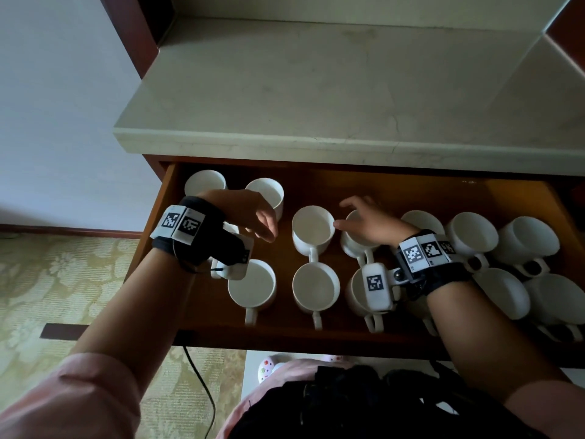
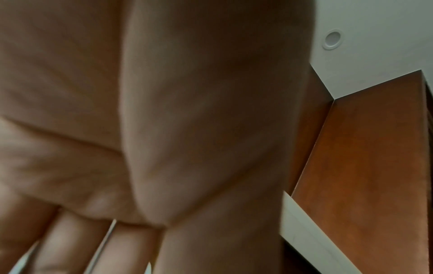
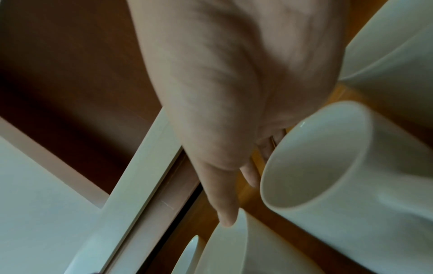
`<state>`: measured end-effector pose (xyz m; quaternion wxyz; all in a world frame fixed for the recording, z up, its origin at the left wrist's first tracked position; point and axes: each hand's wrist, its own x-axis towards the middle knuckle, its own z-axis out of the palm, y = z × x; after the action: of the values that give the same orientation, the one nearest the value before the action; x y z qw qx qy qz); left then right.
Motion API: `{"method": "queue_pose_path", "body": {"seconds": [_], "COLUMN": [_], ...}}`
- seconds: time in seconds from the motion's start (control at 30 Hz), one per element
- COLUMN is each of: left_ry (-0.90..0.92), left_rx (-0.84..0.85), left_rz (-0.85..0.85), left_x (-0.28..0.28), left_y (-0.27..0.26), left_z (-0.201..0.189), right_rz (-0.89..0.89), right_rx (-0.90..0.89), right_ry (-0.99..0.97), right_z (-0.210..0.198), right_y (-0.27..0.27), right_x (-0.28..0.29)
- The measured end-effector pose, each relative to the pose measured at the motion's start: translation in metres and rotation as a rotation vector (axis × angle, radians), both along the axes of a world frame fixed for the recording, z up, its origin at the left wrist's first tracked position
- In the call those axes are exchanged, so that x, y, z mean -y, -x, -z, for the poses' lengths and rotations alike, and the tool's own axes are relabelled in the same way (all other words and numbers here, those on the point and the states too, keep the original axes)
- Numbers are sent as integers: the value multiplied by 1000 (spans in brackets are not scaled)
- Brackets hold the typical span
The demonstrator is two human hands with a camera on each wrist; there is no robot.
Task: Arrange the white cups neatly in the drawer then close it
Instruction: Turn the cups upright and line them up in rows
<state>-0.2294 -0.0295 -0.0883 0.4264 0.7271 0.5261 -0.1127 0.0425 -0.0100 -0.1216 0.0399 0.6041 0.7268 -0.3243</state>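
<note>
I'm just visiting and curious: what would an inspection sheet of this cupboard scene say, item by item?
Surface: wooden drawer pulled open under a pale stone counter.
Job's things: white cups upright in rough rows; two at the back left sit out of line; handles mostly point forward.
Clutter: nothing seen.
Grippers: left hand relaxed over the drawer's left part, holding nothing; right hand open, a fingertip at a cup's rim.
Cables: one dark cable over the floor.
Surroundings: patterned floor, white wall.
</note>
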Motion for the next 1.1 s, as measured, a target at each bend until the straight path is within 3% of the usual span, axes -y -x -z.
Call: {"method": "queue_pose_path", "body": {"seconds": [0.37,0.6,1.1], "left_ry": [-7,137,-60], "left_rx": [53,168,48], "left_rz": [-2,3,44], "left_x": [7,13,7], "left_y": [14,17,20], "left_z": [0,5,13], "right_rz": [-130,-170,-125], "right_rx": [31,175,239], "right_ry": [-7,56,57], "right_z": [-19,-7,1], "right_y": [36,65,77], "right_x": [5,12,10]}}
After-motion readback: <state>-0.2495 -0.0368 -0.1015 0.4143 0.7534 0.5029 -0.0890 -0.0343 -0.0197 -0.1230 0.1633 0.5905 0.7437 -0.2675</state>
